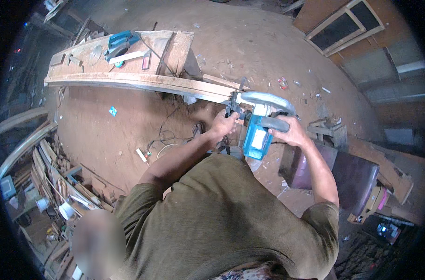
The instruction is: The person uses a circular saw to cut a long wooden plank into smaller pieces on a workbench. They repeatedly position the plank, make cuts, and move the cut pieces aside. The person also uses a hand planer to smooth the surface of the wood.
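My right hand (289, 130) is closed around the black handle of a teal circular saw (259, 135) with a pale metal blade guard. The saw is at the right end of a long, pale wooden board (175, 86), which runs along the near side of a workbench (95, 65). My left hand (224, 123) grips a black metal fitting (233, 105) beside the saw and the board’s end; whether it belongs to the saw or is a separate clamp, I cannot tell.
Another teal tool (119, 39) lies on the bench. Cords (168, 140) trail over the dirt floor. Wood offcuts (58, 177) are piled at left. A dark padded block (347, 172) and boards (385, 172) stand at right, below leaning framed panels (338, 25).
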`<state>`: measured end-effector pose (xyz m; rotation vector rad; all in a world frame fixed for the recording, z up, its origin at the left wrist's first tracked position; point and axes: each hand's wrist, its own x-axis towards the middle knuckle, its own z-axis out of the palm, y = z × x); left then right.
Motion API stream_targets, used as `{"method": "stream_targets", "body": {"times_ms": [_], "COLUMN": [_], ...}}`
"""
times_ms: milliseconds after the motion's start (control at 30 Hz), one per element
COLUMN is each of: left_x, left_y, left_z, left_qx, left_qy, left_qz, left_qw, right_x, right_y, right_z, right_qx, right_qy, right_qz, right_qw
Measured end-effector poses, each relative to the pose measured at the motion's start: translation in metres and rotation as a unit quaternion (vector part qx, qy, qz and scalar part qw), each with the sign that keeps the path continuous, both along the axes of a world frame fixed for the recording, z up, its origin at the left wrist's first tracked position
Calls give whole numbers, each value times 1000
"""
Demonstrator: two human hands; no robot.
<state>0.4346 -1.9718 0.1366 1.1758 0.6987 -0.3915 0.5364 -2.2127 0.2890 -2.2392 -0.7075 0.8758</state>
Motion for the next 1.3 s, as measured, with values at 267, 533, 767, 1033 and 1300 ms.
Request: {"method": "stream_targets", "body": {"times_ms": [267, 533, 767, 1033, 1300], "left_x": [-5, -17, -25, -28, -38], "left_y": [-13, -2, 20, 40, 59], "left_z": [-18, -35, -6, -26, 2], "left_qx": [-12, 37, 47, 45, 18], "left_qy": [-26, -24, 1, -2, 16], "left_qz": [91, 126, 111, 109, 57], "left_qw": [995, 991, 993, 993, 998], "right_x": [31, 19, 12, -1, -22], "right_y": [4, 24, 40, 62, 75], "right_z": [-5, 1, -3, -1, 3], "right_qx": [-4, -29, -1, -16, -6], "right_qy": [63, 45, 43, -16, -79], "right_qz": [32, 78, 87, 72, 30], "right_qw": [997, 996, 995, 997, 996]}}
